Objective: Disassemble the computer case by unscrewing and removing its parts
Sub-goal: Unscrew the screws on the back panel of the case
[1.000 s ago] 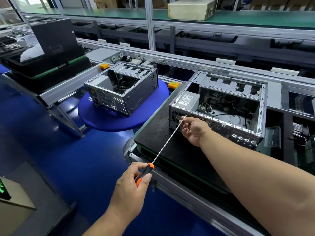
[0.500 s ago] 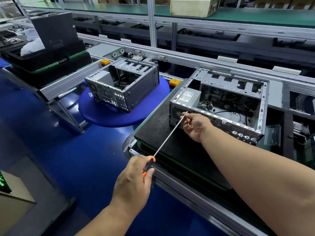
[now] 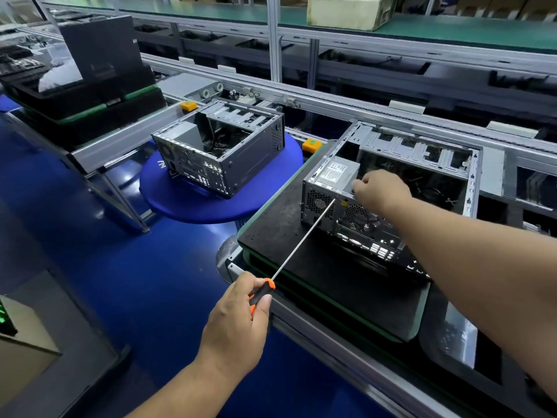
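Black mat (image 3: 280, 233) holds the open computer case (image 3: 388, 188). Left hand (image 3: 238, 324) grips the screwdriver (image 3: 301, 242), tip against the case's rear. Right hand (image 3: 381, 190), fingers curled, rests at its top edge.

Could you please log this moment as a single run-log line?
left hand grips screwdriver | tip at computer case rear | right hand at case top edge

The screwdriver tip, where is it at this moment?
In the head view, the screwdriver tip sits right of centre against the rear panel of the nearer computer case, just under its top edge, beside the power supply and below the right hand.
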`<state>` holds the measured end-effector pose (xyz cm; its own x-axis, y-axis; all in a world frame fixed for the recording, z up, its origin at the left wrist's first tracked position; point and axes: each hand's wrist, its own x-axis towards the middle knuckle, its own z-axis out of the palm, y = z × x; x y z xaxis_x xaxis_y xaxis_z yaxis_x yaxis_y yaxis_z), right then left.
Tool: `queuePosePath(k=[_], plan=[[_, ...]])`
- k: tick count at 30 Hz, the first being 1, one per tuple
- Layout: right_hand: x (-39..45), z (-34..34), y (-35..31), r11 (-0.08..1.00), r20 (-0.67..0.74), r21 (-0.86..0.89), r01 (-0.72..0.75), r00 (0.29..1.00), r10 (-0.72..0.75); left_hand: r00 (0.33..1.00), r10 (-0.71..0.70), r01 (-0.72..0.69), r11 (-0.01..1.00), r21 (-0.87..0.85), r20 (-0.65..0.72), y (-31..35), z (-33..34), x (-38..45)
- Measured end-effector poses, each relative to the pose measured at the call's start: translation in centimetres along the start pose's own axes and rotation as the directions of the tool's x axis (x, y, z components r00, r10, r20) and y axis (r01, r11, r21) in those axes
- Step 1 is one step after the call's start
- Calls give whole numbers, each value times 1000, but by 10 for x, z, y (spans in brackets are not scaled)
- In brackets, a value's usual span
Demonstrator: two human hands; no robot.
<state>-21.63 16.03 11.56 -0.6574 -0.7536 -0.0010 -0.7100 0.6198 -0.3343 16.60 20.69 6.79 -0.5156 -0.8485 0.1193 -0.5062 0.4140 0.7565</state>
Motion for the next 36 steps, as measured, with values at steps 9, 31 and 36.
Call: queuePosePath(k=[9,31,36], plan=[[-2,13,2,987,89,-81,139,987,-132,999,-11,13,998,-60,38,3,5,-1],[-2,19,9,979,50,-46,199,979,-197,963,-257,269,922,-280,79,9,-2,13],[0,23,14,963,46,-55,264,964,-262,1000,4,-8,984,176,23,13,-2,11]])
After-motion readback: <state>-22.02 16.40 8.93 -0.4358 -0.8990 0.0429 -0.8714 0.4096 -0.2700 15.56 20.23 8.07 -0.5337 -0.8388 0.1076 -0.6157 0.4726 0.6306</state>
